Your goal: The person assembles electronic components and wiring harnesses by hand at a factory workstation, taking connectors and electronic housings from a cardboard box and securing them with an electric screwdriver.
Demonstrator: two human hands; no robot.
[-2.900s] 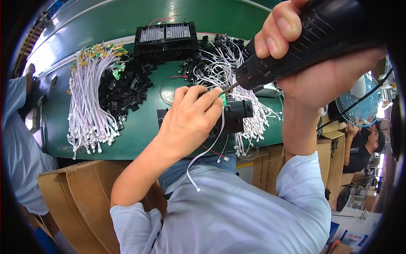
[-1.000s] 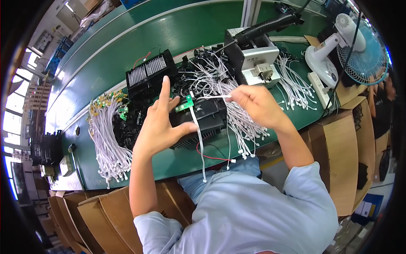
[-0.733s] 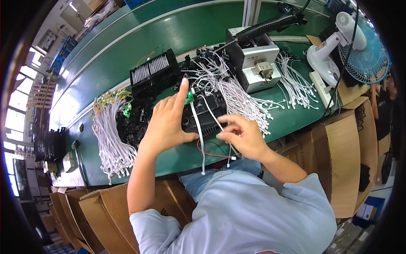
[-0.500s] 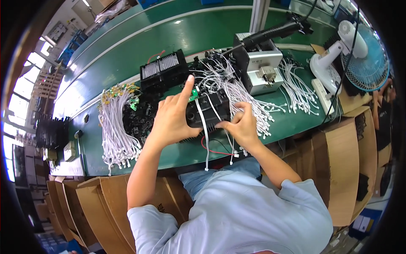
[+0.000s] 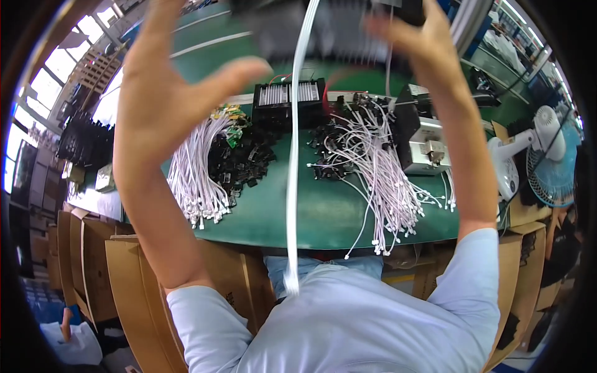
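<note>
A black finned plastic housing [image 5: 329, 34] is lifted high in front of me, blurred and cut off by the top edge. My right hand [image 5: 429, 53] grips its right end, the thumb lying across the face. Beside its left end is my left hand [image 5: 152, 102], thumb stretched out toward the lower edge and fingers running out of view, with a gap visible between fingers and housing. From the housing a flat white cable [image 5: 292, 161] hangs almost to my lap. A red wire [image 5: 333, 81], smeared by motion, dangles below it too.
Another black housing [image 5: 289, 102] stands on the green table [image 5: 267, 211]. Bundles of white cables lie left [image 5: 199, 177] and right [image 5: 385, 180], with small black parts [image 5: 242, 161] nearby. A metal fixture [image 5: 426, 146] and a fan [image 5: 550, 165] stand right. Cardboard boxes [image 5: 149, 298] line the front.
The housing with its cables has gone from low over the table up toward the top of the view. Both arms rose with it, and my left hand has spread away from it.
</note>
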